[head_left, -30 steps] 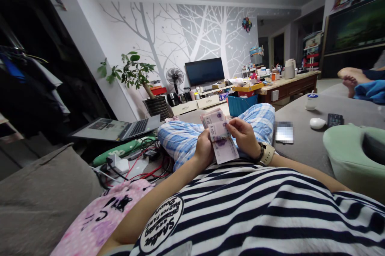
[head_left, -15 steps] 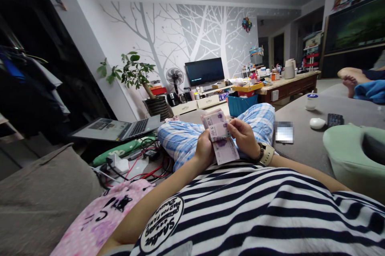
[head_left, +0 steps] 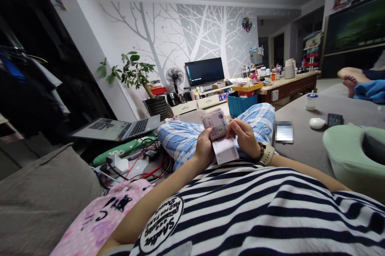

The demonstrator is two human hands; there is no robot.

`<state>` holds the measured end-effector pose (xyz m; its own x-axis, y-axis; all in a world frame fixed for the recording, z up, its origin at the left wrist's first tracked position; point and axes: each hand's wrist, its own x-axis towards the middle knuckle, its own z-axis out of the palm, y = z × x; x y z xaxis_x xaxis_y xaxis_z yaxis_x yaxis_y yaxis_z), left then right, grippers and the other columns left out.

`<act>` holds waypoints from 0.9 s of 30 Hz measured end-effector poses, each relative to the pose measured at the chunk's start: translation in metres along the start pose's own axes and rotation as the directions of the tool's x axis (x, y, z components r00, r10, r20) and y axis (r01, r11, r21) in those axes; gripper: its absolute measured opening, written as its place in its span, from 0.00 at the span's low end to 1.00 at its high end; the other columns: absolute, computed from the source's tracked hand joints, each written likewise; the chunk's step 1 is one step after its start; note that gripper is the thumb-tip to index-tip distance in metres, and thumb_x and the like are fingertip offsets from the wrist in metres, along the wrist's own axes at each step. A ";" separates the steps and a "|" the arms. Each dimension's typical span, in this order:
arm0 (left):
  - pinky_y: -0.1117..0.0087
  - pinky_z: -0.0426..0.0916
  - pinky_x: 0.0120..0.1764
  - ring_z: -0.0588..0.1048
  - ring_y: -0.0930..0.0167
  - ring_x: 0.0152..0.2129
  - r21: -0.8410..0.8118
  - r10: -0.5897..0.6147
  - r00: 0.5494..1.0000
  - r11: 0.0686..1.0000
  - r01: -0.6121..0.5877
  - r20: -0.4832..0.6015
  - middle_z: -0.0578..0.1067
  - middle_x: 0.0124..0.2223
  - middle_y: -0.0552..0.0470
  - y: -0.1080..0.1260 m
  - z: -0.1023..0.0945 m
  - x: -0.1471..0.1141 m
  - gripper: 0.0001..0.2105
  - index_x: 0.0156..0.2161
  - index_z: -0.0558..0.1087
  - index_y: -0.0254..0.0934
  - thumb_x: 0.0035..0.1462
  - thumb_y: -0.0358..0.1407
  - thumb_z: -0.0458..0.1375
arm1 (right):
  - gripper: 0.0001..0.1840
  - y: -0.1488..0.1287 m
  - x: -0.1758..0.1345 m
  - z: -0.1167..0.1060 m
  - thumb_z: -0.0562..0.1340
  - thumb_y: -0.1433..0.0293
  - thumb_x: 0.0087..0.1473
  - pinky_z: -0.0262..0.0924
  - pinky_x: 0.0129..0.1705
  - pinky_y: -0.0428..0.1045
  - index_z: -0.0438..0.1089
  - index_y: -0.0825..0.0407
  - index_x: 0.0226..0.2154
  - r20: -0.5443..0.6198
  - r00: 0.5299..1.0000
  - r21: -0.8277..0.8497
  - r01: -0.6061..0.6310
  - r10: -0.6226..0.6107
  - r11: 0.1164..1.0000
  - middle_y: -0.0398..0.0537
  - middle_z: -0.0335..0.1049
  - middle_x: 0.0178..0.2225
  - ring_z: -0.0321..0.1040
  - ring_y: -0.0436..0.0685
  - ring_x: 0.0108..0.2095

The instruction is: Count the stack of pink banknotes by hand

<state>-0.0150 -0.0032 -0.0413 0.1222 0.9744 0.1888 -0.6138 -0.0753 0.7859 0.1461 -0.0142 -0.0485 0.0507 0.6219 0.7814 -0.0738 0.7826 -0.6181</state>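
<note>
Above my lap, my left hand (head_left: 205, 146) is closed around a folded stack of banknotes (head_left: 217, 121), its thumb lying on the near side. The top note bears a large 5. Lower down, a pale flap of notes (head_left: 225, 151) hangs towards my striped shirt. My right hand (head_left: 243, 137), with a watch and a dark bracelet at the wrist, has thumb and fingers pinched together at the right edge of the notes. Its fingertips partly cover that edge.
An open laptop (head_left: 120, 127) and tangled cables (head_left: 153, 169) are on my left. To my right on the grey sofa lie a white mouse (head_left: 317, 123), a remote (head_left: 335, 119), a lidded cup (head_left: 311, 102) and a green neck pillow (head_left: 345, 143). Another person's foot (head_left: 349, 83) shows beyond.
The upper note between my hands has flipped down onto the lower flap, exposing the note with the large 5. My right fingers have curled in slightly; my left hand stays in place.
</note>
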 end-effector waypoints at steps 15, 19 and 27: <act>0.39 0.88 0.58 0.92 0.40 0.52 0.034 0.021 0.999 0.999 -0.020 -0.026 0.93 0.43 0.40 0.006 0.009 -0.012 0.24 0.56 0.86 0.34 0.53 0.30 0.75 | 0.33 0.022 0.010 -0.001 0.77 0.36 0.59 0.57 0.32 0.52 0.68 0.43 0.33 -0.117 0.988 0.015 -0.096 0.097 0.995 0.37 0.65 0.25 0.60 0.55 0.28; 0.41 0.88 0.57 0.93 0.43 0.50 0.034 0.007 0.999 0.999 -0.006 -0.031 0.93 0.45 0.41 0.005 0.010 -0.011 0.25 0.59 0.86 0.35 0.55 0.31 0.76 | 0.34 0.018 0.010 0.000 0.74 0.35 0.62 0.56 0.33 0.52 0.66 0.43 0.29 -0.101 0.992 0.010 -0.079 0.080 0.997 0.38 0.62 0.25 0.56 0.55 0.29; 0.47 0.89 0.53 0.93 0.48 0.46 0.003 -0.033 0.997 0.999 0.034 -0.068 0.93 0.48 0.39 0.003 0.012 -0.003 0.21 0.59 0.86 0.33 0.64 0.43 0.74 | 0.34 0.006 0.007 0.001 0.72 0.35 0.66 0.57 0.34 0.53 0.68 0.44 0.28 -0.093 0.995 0.003 -0.034 0.034 0.999 0.38 0.59 0.25 0.54 0.56 0.29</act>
<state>-0.0080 -0.0093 -0.0327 0.0893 0.9885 0.1220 -0.6071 -0.0431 0.7935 0.1451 -0.0055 -0.0470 0.1406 0.6477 0.7488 -0.0784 0.7612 -0.6438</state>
